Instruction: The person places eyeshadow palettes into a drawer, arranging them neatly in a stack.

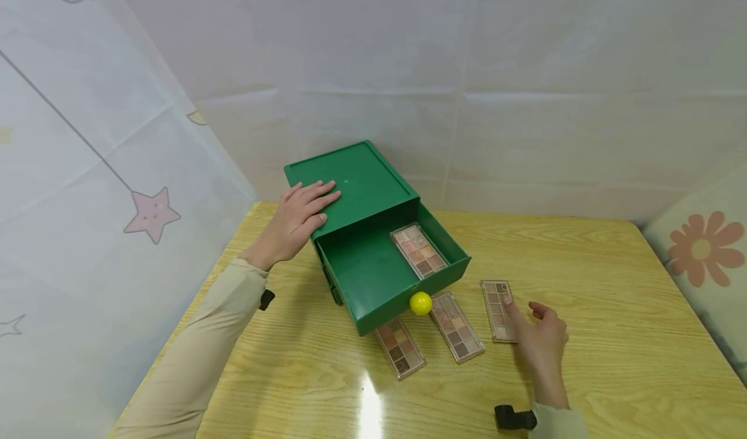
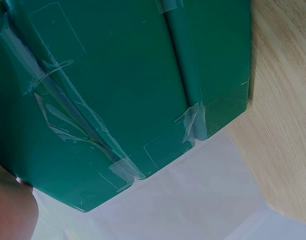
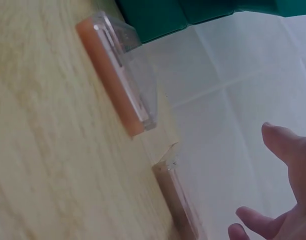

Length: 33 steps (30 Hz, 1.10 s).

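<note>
My left hand (image 1: 296,222) rests with fingers spread on the top of a green drawer box (image 1: 356,183). Its drawer (image 1: 364,270) is pulled out and has a round yellow knob (image 1: 421,303). Inside, an eyeshadow palette (image 1: 419,251) leans toward the right wall. My right hand (image 1: 541,345) is over the rightmost palette (image 1: 496,312) on the table, thumb and fingers apart and nothing gripped. The right wrist view shows that hand (image 3: 295,185) raised beside a palette (image 3: 180,205). In the left wrist view, the box side (image 2: 128,75) carries clear tape.
Two more eyeshadow palettes lie on the wooden table (image 1: 613,283): one (image 1: 400,348) partly under the drawer front, another (image 1: 458,327) right of the knob. A pale cloth backdrop (image 1: 525,134) stands behind, with a printed star (image 1: 153,214) on the left.
</note>
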### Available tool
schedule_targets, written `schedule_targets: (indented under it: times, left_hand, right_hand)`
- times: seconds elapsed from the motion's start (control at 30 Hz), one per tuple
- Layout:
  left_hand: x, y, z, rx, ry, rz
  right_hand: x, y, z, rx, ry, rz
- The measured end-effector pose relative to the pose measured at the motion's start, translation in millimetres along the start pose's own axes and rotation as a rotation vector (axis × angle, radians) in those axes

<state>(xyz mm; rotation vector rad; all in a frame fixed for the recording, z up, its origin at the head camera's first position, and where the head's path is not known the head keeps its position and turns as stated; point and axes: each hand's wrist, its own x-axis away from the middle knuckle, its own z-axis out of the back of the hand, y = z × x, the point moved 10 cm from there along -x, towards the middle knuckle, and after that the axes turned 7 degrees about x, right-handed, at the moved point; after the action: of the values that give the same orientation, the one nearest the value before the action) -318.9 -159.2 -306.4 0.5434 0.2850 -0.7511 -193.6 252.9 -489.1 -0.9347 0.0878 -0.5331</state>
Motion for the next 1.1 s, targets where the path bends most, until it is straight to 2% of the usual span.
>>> schedule_targets:
  times: [0.3,0.53,0.83,1.1]
  left_hand:
    - [-0.1,-1.2,-0.7,-0.001,0.005,-0.001]
    - [-0.4,-1.4,-1.2,-0.002,0.003,-0.003]
    - [-1.3,-2.3,-2.5,0.007,0.002,-0.007]
    - [-1.1,-3.8,-3.6,0.013,0.003,-0.003]
  right_hand:
    - [-0.8,11,-15,0.151,-0.117,-0.024]
    - [0.0,11,-25,0.271,-0.178,0.006]
    - [0.7,12,-29,0.335,-0.188,0.017]
    - [0.1,10,-31,0.326,-0.183,0.047]
